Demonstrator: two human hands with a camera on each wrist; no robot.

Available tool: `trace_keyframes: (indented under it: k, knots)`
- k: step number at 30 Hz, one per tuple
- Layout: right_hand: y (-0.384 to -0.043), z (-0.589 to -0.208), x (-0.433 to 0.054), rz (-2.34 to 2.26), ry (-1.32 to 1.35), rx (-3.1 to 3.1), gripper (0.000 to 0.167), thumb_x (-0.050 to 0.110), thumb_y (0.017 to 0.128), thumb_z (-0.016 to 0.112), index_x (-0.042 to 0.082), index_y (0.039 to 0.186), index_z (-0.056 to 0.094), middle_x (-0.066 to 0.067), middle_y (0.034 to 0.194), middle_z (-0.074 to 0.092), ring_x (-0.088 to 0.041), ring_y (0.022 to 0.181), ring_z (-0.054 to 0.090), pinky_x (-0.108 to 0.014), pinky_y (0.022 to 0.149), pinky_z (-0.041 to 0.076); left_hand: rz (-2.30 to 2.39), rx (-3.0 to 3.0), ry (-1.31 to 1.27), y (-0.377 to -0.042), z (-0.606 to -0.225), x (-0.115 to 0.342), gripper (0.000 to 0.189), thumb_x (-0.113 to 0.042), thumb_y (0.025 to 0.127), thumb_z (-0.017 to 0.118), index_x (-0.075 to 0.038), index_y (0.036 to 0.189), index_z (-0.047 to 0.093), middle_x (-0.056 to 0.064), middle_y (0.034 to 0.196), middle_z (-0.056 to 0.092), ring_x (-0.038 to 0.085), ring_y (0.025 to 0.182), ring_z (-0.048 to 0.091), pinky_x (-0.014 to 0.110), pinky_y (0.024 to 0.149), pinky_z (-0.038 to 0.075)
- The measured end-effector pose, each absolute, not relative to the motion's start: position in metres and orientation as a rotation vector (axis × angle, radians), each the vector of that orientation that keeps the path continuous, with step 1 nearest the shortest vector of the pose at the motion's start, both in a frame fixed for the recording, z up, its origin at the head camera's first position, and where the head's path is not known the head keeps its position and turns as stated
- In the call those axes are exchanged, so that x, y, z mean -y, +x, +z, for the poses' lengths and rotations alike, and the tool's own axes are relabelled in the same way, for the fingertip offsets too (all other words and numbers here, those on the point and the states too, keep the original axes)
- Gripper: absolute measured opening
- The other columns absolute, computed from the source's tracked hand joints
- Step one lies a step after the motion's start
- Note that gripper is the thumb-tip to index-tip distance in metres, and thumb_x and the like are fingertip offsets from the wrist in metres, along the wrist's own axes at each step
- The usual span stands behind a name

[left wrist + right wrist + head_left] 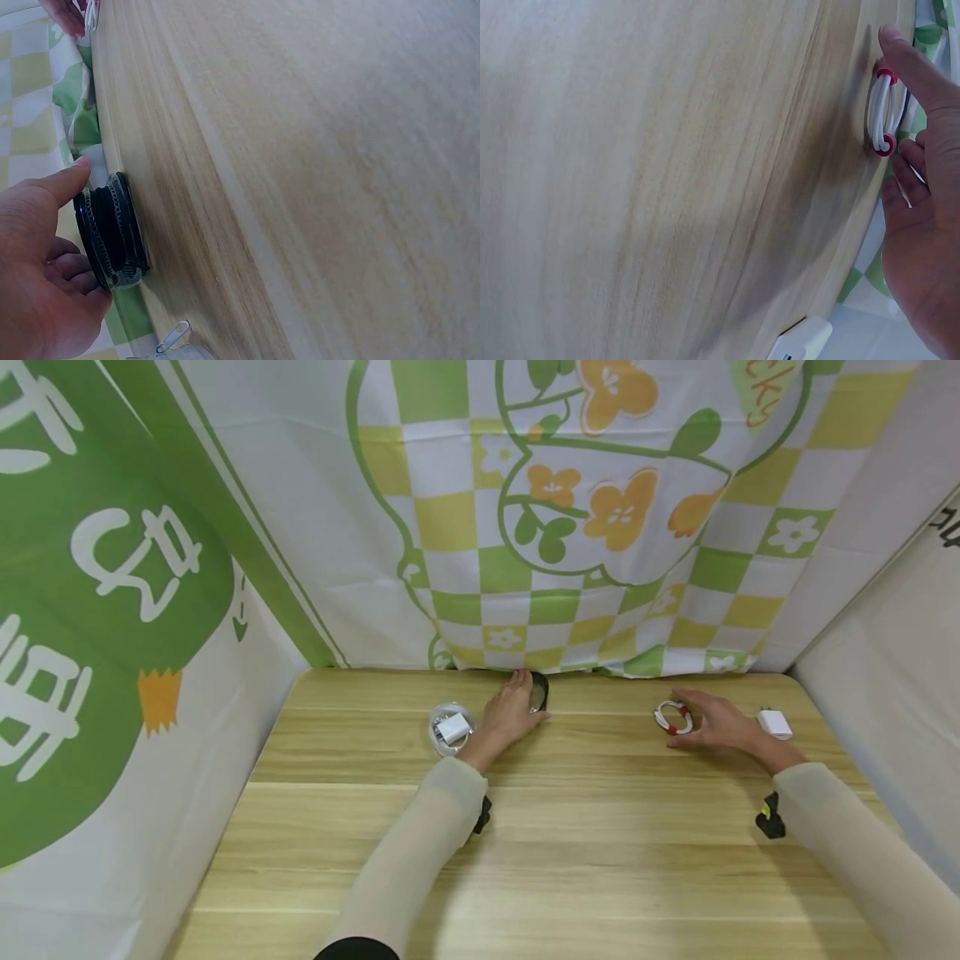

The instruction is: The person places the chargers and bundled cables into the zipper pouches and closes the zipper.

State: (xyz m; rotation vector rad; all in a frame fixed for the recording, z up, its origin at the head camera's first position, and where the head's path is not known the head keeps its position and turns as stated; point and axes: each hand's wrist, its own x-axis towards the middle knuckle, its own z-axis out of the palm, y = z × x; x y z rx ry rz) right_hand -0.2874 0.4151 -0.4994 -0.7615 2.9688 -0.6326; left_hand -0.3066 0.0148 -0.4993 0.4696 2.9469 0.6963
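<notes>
My left hand (510, 710) is at a small round case (537, 692) with black rims by the table's back edge. In the left wrist view, the thumb lies along one side of this case (112, 231), and curled fingers touch its other side. Zipper teeth line the rims. A coiled white cable (673, 717) with red ties lies on the table at the right. My right hand (716, 722) spreads its thumb and fingers around the cable; the right wrist view has the coil (885, 112) between thumb and fingers, with a gap below the thumb tip.
A clear round case (432, 727) with a white charger (453, 728) stands left of my left hand; its zipper pull (174, 334) shows close up. Another white charger (774, 724) lies beyond my right wrist. A checked curtain (495, 602) hangs along the wooden table's (570, 843) back edge.
</notes>
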Motion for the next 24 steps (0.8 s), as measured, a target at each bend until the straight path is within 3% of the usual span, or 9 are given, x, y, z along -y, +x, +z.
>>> trace_keyframes:
  k: [12, 21, 24]
  knots:
    - [-0.2896, -0.5057, -0.4169, -0.62, -0.757, -2.992, 0.085, 0.03, 0.08, 0.094, -0.012, 0.144, 0.056, -0.031, 0.133, 0.066, -0.047, 0.118, 0.066, -0.064, 0.099, 0.052, 0.74, -2.929, 0.479, -0.3067, -0.5019, -0.0164, 0.084, -0.039, 0.104, 0.068, 0.003, 0.165, 0.028, 0.019, 0.173, 0.023, 0.036, 0.159, 0.029, 0.054, 0.125, 0.034]
    - [-0.2897, -0.5053, -0.4131, -0.633, -0.748, -2.989, 0.076, 0.028, 0.084, 0.091, -0.011, 0.142, 0.059, -0.032, 0.134, 0.066, -0.05, 0.122, 0.064, -0.064, 0.102, 0.051, 0.865, -2.857, 0.486, -0.3056, -0.5005, -0.0141, 0.075, -0.034, 0.11, 0.058, 0.004, 0.165, 0.025, 0.02, 0.173, 0.021, 0.038, 0.16, 0.024, 0.054, 0.128, 0.028]
    - [-0.2901, -0.5058, -0.4118, -0.626, -0.763, -3.0, 0.073, 0.027, 0.084, 0.091, -0.01, 0.14, 0.061, -0.03, 0.13, 0.069, -0.045, 0.114, 0.068, -0.062, 0.098, 0.054, 0.933, -2.828, 0.488, -0.3059, -0.5009, -0.0136, 0.073, -0.033, 0.111, 0.055, 0.006, 0.164, 0.025, 0.022, 0.173, 0.021, 0.037, 0.161, 0.022, 0.053, 0.129, 0.025]
